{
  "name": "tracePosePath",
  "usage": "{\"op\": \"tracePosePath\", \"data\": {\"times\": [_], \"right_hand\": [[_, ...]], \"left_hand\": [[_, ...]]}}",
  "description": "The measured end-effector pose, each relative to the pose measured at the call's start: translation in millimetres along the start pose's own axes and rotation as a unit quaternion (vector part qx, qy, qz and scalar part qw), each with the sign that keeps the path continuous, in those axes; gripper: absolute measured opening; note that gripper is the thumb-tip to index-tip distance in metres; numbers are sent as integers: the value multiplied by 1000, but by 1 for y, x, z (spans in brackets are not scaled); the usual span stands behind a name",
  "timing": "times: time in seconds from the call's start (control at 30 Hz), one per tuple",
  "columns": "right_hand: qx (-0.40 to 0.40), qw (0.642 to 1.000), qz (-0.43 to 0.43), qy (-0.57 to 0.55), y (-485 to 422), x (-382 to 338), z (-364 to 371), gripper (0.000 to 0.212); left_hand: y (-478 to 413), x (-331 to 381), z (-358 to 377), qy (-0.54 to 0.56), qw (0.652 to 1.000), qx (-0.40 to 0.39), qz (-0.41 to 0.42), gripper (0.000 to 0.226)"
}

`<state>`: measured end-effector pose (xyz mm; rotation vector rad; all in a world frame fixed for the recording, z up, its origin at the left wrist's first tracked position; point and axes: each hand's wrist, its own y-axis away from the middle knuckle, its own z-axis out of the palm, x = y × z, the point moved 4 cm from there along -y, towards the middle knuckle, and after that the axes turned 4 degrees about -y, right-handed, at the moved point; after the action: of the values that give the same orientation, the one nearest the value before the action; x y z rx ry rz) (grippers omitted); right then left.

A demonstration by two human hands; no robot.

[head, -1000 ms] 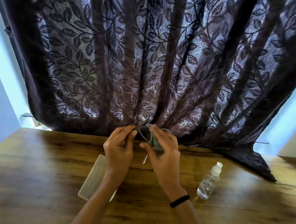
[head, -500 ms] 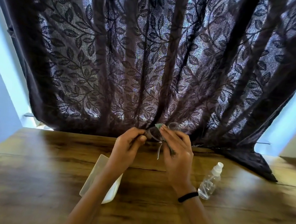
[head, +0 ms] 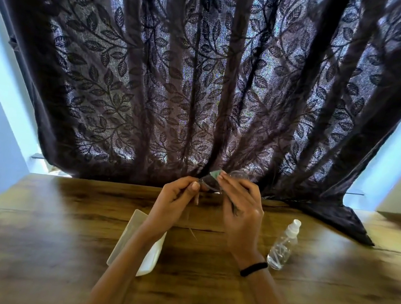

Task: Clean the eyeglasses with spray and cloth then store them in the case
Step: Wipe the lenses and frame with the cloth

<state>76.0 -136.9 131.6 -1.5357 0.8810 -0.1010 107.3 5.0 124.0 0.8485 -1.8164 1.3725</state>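
At frame centre, left hand (head: 175, 199) pinches eyeglasses (head: 211, 184); right hand (head: 242, 216) grips cloth (head: 215, 173), raised slightly since before, left forearm hiding case (head: 132, 234), spray bottle (head: 282, 245) lower right.

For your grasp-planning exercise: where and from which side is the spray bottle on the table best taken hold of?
Grip the spray bottle around its clear round body, below the white nozzle, coming from its left with the right hand. It stands upright with open table on that side, probably easiest.

Left of the spray bottle (head: 283, 245), both hands are occupying the middle, and the case (head: 150, 252) is lying farther left beneath a forearm. Right of the bottle, bare worktop (head: 342, 285) is lying open; behind it, the curtain (head: 333, 218) is draping onto the wood.
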Motion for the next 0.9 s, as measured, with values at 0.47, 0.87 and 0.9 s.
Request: {"op": "tracePosePath", "data": {"times": [0.47,0.87,0.9], "right_hand": [[-139,990,12,-5,-2,-6,5,37],[-129,990,-54,-16,-6,-18,1,24],[-111,993,-33,-18,-11,-13,-2,24]], "left_hand": [[6,-6,-4,-23,998,54,-18,18],[6,2,-6,-44,998,40,26,14],[7,3,-6,-45,998,41,26,13]]}}
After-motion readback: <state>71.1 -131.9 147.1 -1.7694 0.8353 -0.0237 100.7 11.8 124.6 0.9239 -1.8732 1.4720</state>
